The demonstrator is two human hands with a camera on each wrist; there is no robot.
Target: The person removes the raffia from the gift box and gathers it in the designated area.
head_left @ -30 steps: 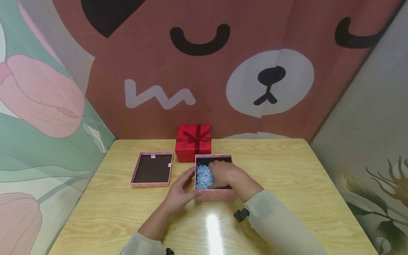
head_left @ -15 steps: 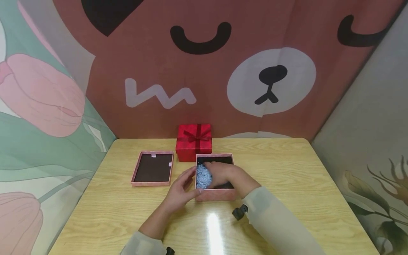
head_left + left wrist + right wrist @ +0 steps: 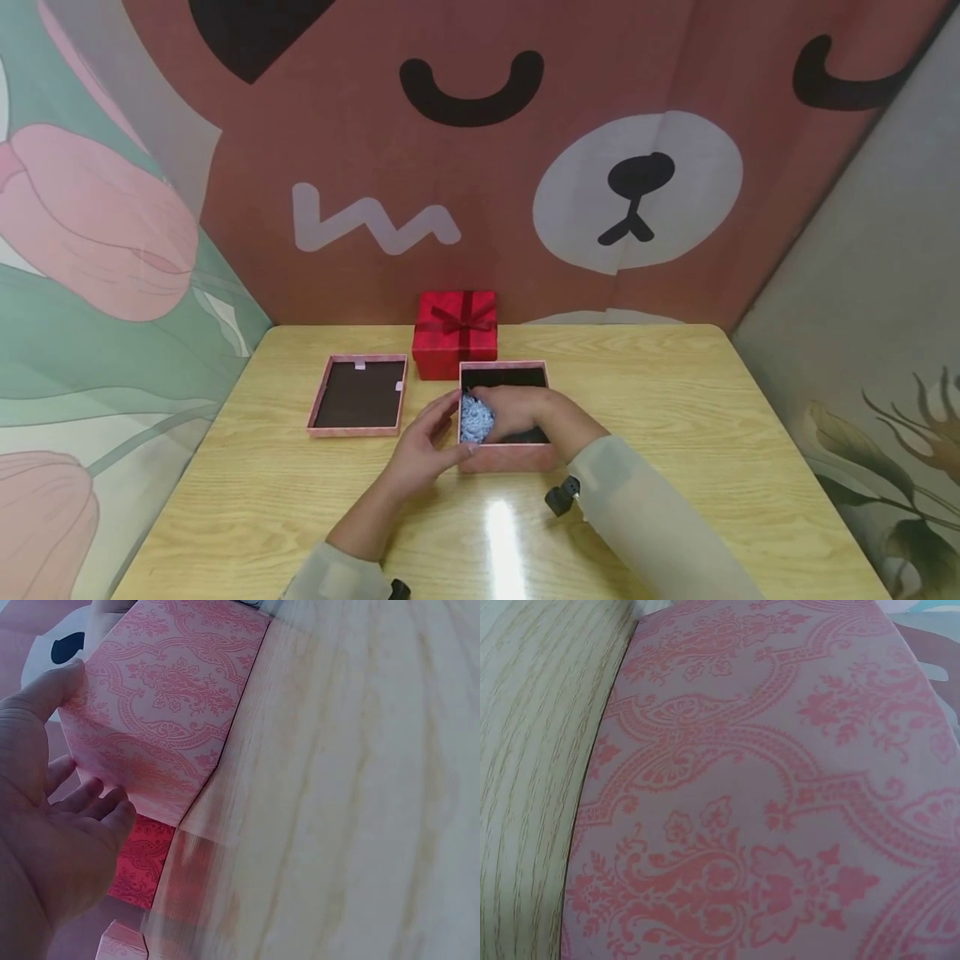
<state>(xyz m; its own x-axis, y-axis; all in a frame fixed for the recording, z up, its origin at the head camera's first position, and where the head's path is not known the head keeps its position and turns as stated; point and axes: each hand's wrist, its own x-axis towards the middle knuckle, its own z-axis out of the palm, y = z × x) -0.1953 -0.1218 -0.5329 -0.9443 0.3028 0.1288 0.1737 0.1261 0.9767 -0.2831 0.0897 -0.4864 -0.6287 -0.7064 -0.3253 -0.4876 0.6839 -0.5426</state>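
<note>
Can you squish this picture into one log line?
left hand: touching pink box | right hand: inside it, against blue filler | lid: inside up | red box: closed, behind pink box

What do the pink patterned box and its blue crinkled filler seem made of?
Pink patterned box: probably paperboard wrapped in printed paper, low-sheen, from its crisp, straight edges.
Blue crinkled filler: perhaps shredded paper, matte-looking, from its tangled, bumpy texture; yarn remains possible.

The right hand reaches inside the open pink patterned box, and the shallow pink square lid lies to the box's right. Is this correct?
Almost: the head view shows the shallow lid left of the pink box. The right hand does reach inside.
</note>
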